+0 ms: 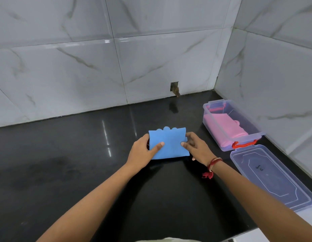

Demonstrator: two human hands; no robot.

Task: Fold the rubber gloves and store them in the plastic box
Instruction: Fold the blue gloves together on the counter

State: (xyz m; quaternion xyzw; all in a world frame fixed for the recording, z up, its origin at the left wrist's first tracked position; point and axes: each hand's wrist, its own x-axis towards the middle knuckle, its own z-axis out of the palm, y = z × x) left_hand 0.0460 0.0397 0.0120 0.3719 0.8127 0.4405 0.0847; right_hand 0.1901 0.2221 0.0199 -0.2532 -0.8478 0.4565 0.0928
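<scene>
With the pink glove (225,130) already folded inside the plastic box (256,131), you pinch the folded blue glove (169,144) between your left hand (143,152) and right hand (197,147) over the counter (64,163), leaving only its storing.

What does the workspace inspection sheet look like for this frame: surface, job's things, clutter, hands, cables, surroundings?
Surface: black glossy countertop, smudged, reflecting light.
Job's things: folded blue glove on the countertop, fingertips showing at its far edge; pink glove already inside the open plastic box; lid lying beside the box, nearer the person.
Clutter: nothing seen.
Hands: left hand and right hand grip opposite ends of the blue glove; red thread on the right wrist.
Cables: nothing seen.
Surroundings: marble-look tiled wall; small hole at its base.
</scene>
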